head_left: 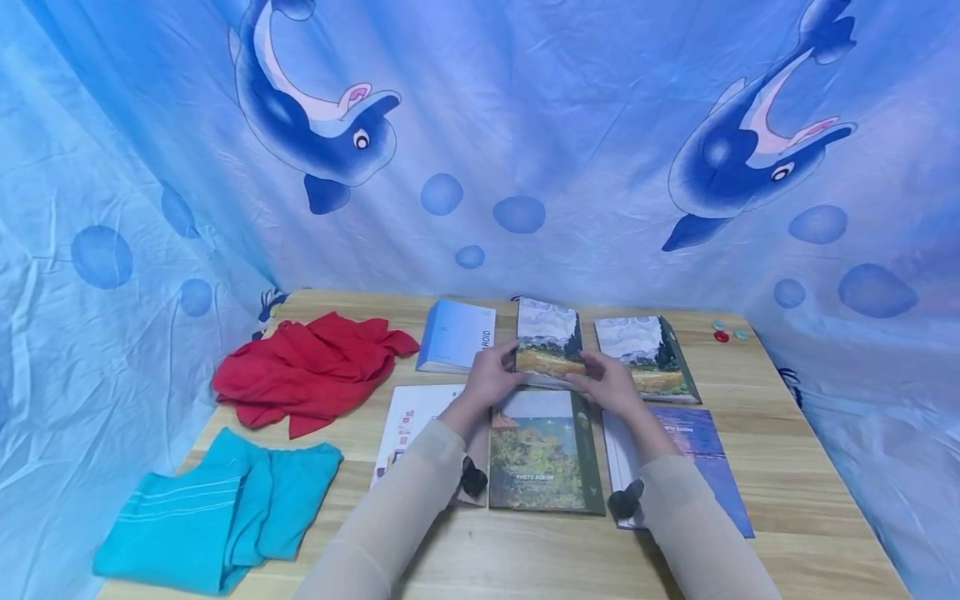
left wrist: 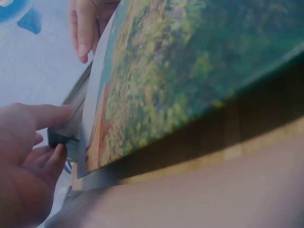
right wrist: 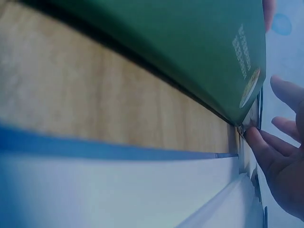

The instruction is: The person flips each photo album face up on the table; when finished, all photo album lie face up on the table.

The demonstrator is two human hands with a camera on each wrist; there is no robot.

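Left hand (head_left: 491, 377) and right hand (head_left: 611, 385) both gripping 1 book (head_left: 550, 337) mid-frame, head view. Round badge (right wrist: 250, 89) on the green album (right wrist: 190, 47)? Only clear in right wrist view, upper right.

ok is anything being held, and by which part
The back middle album, by its lower left edge, in the left hand. The right hand is at its lower right edge; whether it grips too cannot be told.
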